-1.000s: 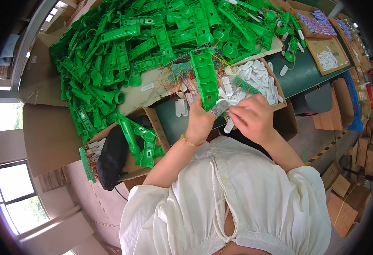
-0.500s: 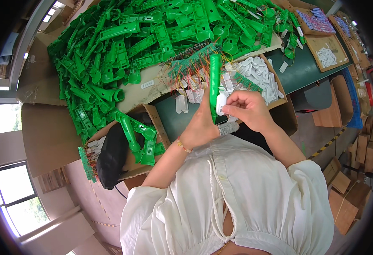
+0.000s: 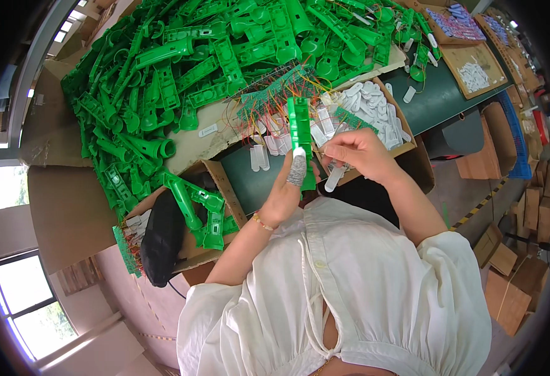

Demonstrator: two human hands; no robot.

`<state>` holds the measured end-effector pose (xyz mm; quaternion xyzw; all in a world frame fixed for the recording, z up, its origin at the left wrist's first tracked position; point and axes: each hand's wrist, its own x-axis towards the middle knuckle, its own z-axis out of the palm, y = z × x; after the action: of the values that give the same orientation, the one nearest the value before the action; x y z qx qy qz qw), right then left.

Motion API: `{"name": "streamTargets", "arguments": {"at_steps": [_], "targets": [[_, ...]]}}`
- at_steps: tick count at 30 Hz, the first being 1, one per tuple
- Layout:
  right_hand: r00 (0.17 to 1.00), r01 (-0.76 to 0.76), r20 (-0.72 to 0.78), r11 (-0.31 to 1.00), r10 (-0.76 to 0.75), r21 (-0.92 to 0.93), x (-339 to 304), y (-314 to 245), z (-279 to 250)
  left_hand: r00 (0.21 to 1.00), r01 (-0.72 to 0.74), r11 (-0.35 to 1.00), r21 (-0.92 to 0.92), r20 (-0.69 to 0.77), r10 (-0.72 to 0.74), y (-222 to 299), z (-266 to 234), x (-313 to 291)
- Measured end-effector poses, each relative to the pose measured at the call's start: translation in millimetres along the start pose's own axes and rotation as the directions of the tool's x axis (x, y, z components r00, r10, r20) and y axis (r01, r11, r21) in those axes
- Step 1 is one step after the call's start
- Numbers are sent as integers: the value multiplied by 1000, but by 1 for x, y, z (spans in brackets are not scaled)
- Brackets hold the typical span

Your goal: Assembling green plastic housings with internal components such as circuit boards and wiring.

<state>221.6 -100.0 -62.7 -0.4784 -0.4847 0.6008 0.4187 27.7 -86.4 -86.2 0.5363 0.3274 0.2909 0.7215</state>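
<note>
Two bare hands are working over a green-topped bench [image 3: 438,100], seen from above. The left hand [image 3: 284,194] is gripping a long green plastic housing [image 3: 301,135], holding it roughly upright w/ the lower end in the palm; the thumb, wearing a grey finger cot [image 3: 297,169], is pressing against the housing's face. The right hand [image 3: 358,150] is sitting just right of the housing, fingers curled together and pinching a small white plastic piece [image 3: 334,178] that is hanging below the fingertips. Hands are near each other; whether they touch cannot be told.

Behind the housing, a bundle of green circuit boards w/ red and yellow wires [image 3: 269,97] is lying on a cardboard sheet [image 3: 193,141]. A cardboard tray of white plastic pieces [image 3: 366,103] is sitting beside it, to the right. A large heap of green plastic shells [image 3: 181,56] is covering the far and left part of the bench. At lower left, an open cardboard box [image 3: 215,172] is holding a few more green shells, w/ a black object [image 3: 161,235] beside it. Further right, cardboard trays [image 3: 475,69] are lying along the bench.
</note>
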Motion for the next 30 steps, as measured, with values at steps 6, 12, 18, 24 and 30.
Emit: {"name": "streamTargets", "arguments": {"at_steps": [6, 12, 18, 24, 30], "targets": [[988, -150, -10, 980, 152, 128, -3, -5, 14, 992, -46, 926, 376, 125, -2, 20, 3, 4], [998, -32, -53, 996, 36, 86, -6, 5, 19, 981, -156, 846, 510, 180, 73, 24, 3, 1], [989, -55, -135, 997, 63, 56, -7, 5, 26, 988, -104, 839, 534, 149, 27, 19, 7, 0], [995, -89, -58, 994, 86, -67, 3, -3, 2, 999, -6, 883, 468, -28, 22, 0, -5, 1], [748, -38, -268, 363, -608, -931, 16, 38, -47, 976, -1, 998, -56, -217, -12, 3, -20, 16]]}}
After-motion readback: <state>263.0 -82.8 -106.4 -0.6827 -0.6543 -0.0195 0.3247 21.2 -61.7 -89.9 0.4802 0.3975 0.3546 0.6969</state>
